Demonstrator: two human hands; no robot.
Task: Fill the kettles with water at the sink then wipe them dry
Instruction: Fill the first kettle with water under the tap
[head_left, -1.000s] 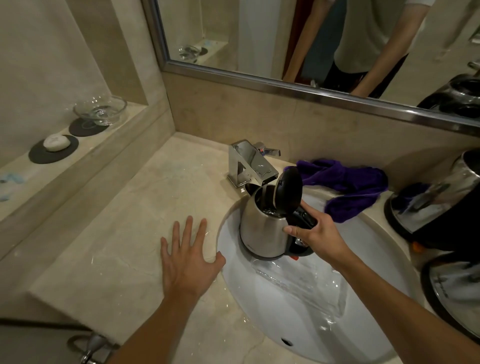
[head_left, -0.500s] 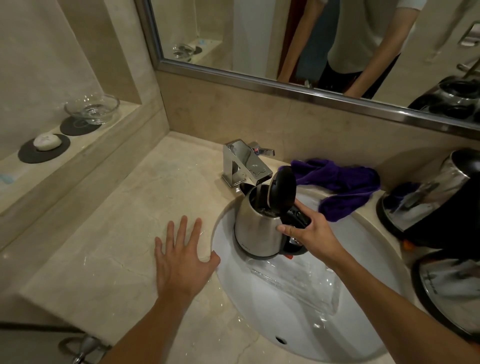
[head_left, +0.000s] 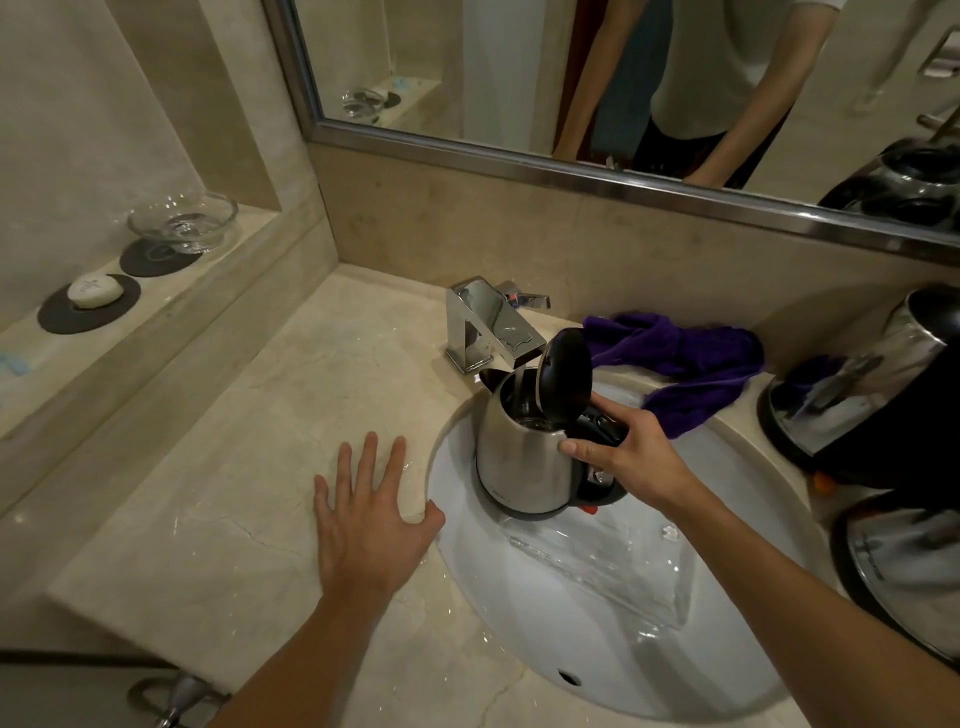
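A stainless steel electric kettle (head_left: 522, 457) is held upright inside the white sink basin (head_left: 613, 639), at its far left side, with the spout tucked just under the chrome faucet (head_left: 485, 325). Its black lid (head_left: 565, 375) stands open, tilted up toward the right. The right hand (head_left: 631, 457) grips the kettle's black handle (head_left: 597, 423), fingers curled round it and the thumb lying across the near side against the steel body. Whether water is running from the faucet cannot be told. The left hand (head_left: 371, 519) rests flat on the wet marble countertop (head_left: 249, 467) just left of the basin, fingers straight and spread, thumb at the basin's rim, holding nothing. A crumpled clear plastic sheet (head_left: 608, 566) lies in the basin near the kettle's base. A purple cloth (head_left: 685, 364) is bunched on the counter behind the basin, right of the faucet. At the right edge stand two more steel kettles, one farther (head_left: 857, 395) and tilted in view, one nearer (head_left: 904, 566) and cut off by the frame. On the ledge at far left, a clear glass dish (head_left: 183, 221) sits on a dark round coaster, and nearer, a white bar of soap (head_left: 96, 291) sits on another. The wall mirror (head_left: 571, 78) above reflects the person's torso and arms.
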